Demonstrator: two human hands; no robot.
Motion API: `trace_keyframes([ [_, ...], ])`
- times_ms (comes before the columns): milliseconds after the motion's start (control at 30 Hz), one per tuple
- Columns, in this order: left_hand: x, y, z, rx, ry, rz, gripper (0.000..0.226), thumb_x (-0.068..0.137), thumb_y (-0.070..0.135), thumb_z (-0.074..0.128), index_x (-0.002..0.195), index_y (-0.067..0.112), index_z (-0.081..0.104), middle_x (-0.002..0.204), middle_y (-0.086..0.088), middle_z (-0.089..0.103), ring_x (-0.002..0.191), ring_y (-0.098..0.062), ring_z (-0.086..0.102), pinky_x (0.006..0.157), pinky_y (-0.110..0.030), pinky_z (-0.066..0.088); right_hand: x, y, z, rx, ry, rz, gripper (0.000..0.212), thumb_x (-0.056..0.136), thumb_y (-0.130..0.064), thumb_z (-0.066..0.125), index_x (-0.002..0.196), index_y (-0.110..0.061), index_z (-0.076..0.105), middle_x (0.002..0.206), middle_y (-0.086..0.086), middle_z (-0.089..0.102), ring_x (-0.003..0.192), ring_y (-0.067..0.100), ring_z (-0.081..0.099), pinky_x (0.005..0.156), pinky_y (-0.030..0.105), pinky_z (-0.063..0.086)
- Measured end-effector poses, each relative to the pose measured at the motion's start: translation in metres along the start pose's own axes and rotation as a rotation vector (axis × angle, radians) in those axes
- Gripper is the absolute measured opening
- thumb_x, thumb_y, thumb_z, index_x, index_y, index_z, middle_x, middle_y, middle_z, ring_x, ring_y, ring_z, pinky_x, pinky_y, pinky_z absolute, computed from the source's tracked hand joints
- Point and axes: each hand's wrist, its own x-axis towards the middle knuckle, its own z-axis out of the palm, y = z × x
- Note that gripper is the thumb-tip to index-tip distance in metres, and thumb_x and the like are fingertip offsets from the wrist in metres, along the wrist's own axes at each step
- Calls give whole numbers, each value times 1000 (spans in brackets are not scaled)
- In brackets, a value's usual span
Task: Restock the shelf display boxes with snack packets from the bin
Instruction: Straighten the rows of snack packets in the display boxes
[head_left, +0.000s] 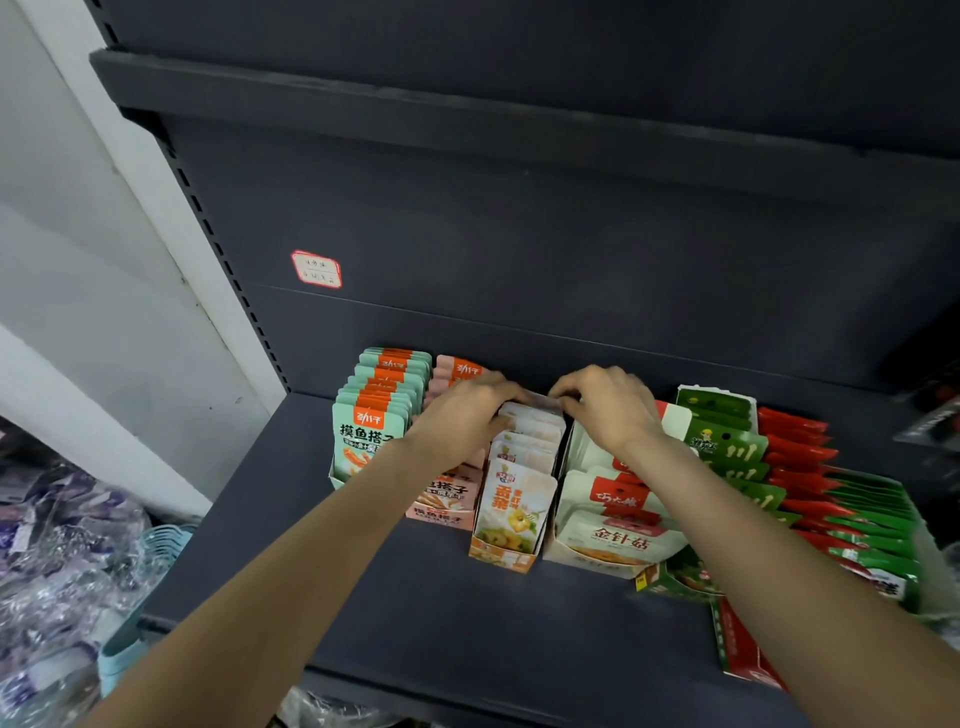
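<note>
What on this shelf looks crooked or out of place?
The green box at the front right sits skewed to the row, and a red and green box beside it overhangs the shelf edge at an angle. The other boxes stand in line.

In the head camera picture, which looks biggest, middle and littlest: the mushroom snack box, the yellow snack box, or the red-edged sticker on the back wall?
1. Mushroom snack box, though only slightly.
2. Yellow snack box, narrower.
3. Red-edged sticker, clearly smallest, though it sits farther away.

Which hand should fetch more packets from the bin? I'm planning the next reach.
Left hand, probably: the blue bin sits at the shelf's lower left, on that side; the right hand would cross over.
</note>
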Motion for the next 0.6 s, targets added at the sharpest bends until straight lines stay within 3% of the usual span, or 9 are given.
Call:
trace_keyframes([
  [167, -7, -4, 1, -67, 60, 27, 27, 88, 16, 62, 113, 20, 54, 120, 3, 48, 102, -17, 55, 86, -38, 51, 0, -1, 2, -24, 22, 1, 26, 97, -21, 47, 111, -30, 66, 106, -1, 69, 100, 23, 61, 89, 35, 40],
  [267, -9, -8, 3, -4, 57, 79, 25, 90, 19, 59, 115, 16, 62, 121, 0, 47, 109, -16, 50, 92, -36, 47, -1, 0, 1, 18, 11, 0, 25, 97, -24, 48, 114, -30, 65, 107, -2, 70, 101, 22, 61, 91, 36, 42],
  [433, -12, -2, -2, 65, 5, 86, 44, 92, 45, 50, 127, 19, 58, 129, -1, 38, 118, -13, 40, 98, -27, 37, -4, 3, -3, 42, -45, -26, 27, 98, -31, 46, 120, -32, 62, 113, -4, 68, 106, 19, 60, 88, 33, 43],
  [533, -12, 0, -3, 108, -30, 81, 63, 79, 60, 60, 127, 20, 54, 127, 0, 34, 119, -12, 33, 97, -24, 30, -3, 6, 0, 20, -31, -45, 29, 98, -30, 45, 121, -31, 62, 116, -4, 67, 108, 20, 60, 88, 33, 43],
  [600, -12, 1, -3, 138, -44, 76, 66, 72, 58, 69, 124, 21, 52, 125, 1, 32, 118, -12, 30, 97, -25, 29, -2, 6, 2, 11, -17, -55, 28, 97, -34, 46, 121, -31, 62, 116, -5, 67, 106, 19, 60, 89, 34, 42],
])
